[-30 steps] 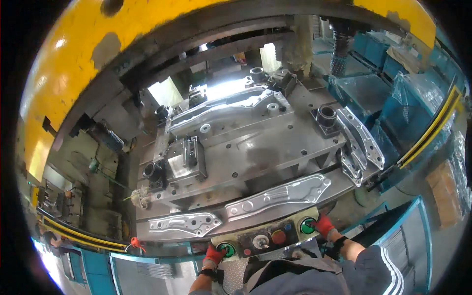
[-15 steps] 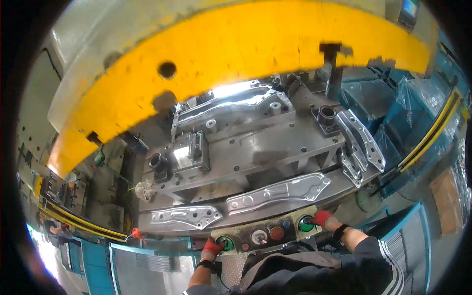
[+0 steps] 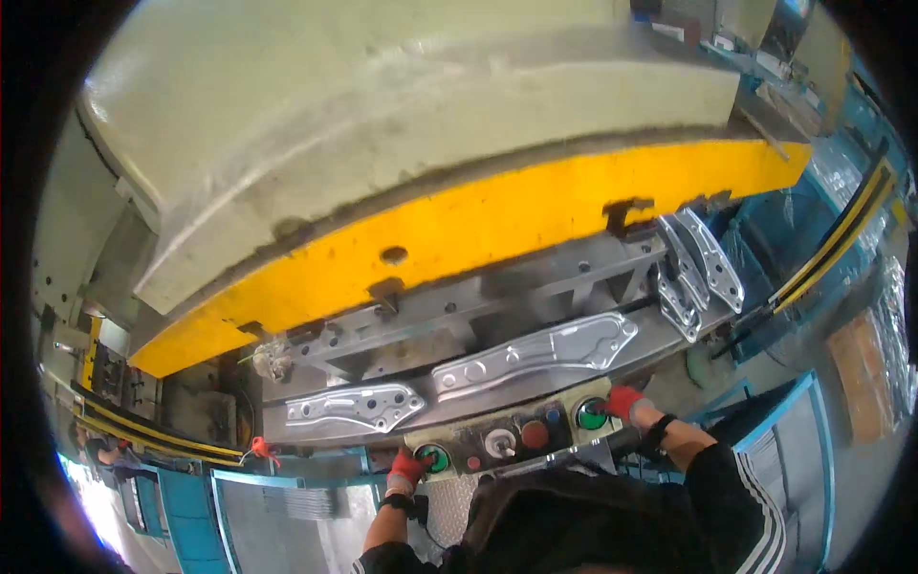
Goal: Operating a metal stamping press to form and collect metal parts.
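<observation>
- The left hand (image 3: 409,467), in a red glove, is placed at the left green button (image 3: 435,458); by its fingers the button is partly covered.
- The right hand (image 3: 626,406), also gloved in red, is held at the right green button (image 3: 591,414) in the same manner.
- Whether either grip is clenched or loose cannot be told, because the fingers are seen too small.
- Both buttons are set at the two ends of the control panel (image 3: 561,442), which is located in front of the press bed (image 3: 650,330); between them a large red button (image 3: 535,434) is mounted.
- On the bed, a long metal part (image 3: 535,357) is laid to the right of a shorter metal part (image 3: 356,408).
- Above the lower die (image 3: 526,282), the yellow press ram (image 3: 535,204) is seen, by which most of the die is hidden.
</observation>
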`<action>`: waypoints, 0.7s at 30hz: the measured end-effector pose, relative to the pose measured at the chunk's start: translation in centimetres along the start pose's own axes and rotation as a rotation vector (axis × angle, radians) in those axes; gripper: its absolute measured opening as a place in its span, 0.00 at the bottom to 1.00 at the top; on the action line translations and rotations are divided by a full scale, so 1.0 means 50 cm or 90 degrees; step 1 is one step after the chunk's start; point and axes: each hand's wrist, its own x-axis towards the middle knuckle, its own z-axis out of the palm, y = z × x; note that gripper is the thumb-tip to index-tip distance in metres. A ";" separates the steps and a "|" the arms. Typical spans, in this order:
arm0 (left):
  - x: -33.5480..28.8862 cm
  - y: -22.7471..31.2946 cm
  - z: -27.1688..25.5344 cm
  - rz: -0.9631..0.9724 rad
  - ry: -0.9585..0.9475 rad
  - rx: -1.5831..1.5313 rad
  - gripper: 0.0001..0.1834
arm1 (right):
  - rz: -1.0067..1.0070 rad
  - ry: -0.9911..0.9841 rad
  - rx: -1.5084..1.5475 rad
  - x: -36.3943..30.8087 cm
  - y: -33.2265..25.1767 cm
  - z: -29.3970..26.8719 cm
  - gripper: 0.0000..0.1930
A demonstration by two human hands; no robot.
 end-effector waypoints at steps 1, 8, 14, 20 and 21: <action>-0.006 -0.015 -0.001 0.000 0.000 0.016 0.42 | 0.034 -0.015 -0.031 -0.001 -0.009 0.005 0.30; -0.024 0.033 -0.010 0.044 -0.035 0.001 0.42 | -0.142 0.215 -0.100 -0.079 -0.294 -0.284 0.31; -0.057 0.150 -0.052 0.021 0.029 0.397 0.43 | -0.309 0.173 -0.391 0.101 -0.349 -0.287 0.44; -0.155 0.416 -0.106 0.272 0.014 0.260 0.27 | -0.328 0.157 -0.390 0.072 -0.382 -0.290 0.37; -0.152 0.451 -0.102 0.321 -0.045 0.278 0.28 | -0.324 0.183 -0.355 0.055 -0.384 -0.298 0.35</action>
